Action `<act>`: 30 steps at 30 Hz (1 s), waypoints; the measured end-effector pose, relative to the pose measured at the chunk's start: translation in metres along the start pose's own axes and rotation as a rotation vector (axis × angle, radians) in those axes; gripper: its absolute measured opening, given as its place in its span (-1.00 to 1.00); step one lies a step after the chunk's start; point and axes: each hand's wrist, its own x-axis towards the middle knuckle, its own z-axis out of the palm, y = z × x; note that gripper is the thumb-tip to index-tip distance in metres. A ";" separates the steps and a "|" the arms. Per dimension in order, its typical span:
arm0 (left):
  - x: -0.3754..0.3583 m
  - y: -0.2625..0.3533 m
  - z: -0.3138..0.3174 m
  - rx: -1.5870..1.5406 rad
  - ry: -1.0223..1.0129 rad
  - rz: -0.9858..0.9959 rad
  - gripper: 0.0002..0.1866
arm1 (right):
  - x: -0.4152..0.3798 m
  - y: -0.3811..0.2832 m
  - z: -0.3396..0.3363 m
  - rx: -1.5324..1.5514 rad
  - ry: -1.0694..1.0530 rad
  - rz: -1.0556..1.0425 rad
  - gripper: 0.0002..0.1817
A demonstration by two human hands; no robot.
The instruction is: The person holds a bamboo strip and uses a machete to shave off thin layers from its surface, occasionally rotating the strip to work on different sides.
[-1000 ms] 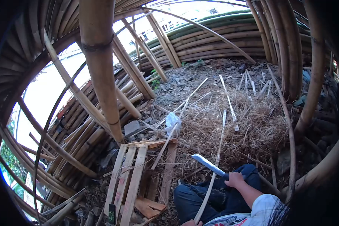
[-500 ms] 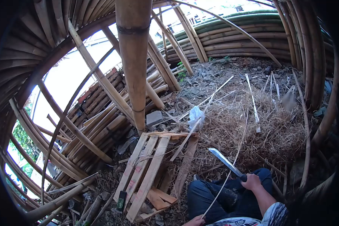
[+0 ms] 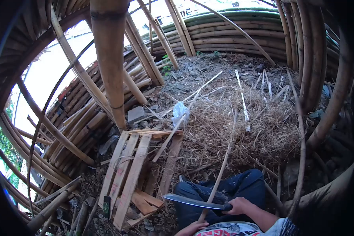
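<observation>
Low in the view, my right hand [image 3: 240, 206] is closed around the dark handle of a machete [image 3: 185, 200]. The blade lies nearly level, pointing left, and crosses a long bamboo strip [image 3: 222, 173] close above my left hand. My left hand [image 3: 196, 228] grips the strip's near end, with part of the hand cut off by the lower edge. From there the strip slants up and away over a pile of dry shavings. Both hands are in front of my lap, where dark jeans [image 3: 244, 185] show on crossed legs.
A wooden pallet [image 3: 126, 173] lies at my left with a dark phone-like object [image 3: 106, 206] on it. Ahead are a plastic bag [image 3: 180, 114], a grey block [image 3: 136, 114] and dry shavings [image 3: 271, 137]. A thick bamboo post [image 3: 111, 70] rises at left; stacked bamboo [image 3: 240, 37] walls the back.
The machete has swung down from pointing up and away to lying crosswise over the strip. The strip now shows its broader side and stands steeper. The whole view has shifted right.
</observation>
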 end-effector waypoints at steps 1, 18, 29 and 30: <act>0.010 -0.004 -0.003 0.170 -0.001 0.080 -0.65 | -0.009 -0.005 -0.009 0.100 0.047 0.031 -0.44; -0.011 -0.003 0.008 1.004 0.298 0.505 -0.68 | -0.019 -0.027 0.001 0.233 0.270 0.082 -0.66; -0.037 0.003 0.019 0.576 0.168 0.281 -0.91 | -0.002 0.002 0.011 0.368 0.295 -0.152 -0.61; -0.045 0.008 0.027 0.432 0.144 0.213 -0.92 | 0.001 0.009 0.011 0.397 0.350 -0.111 -0.61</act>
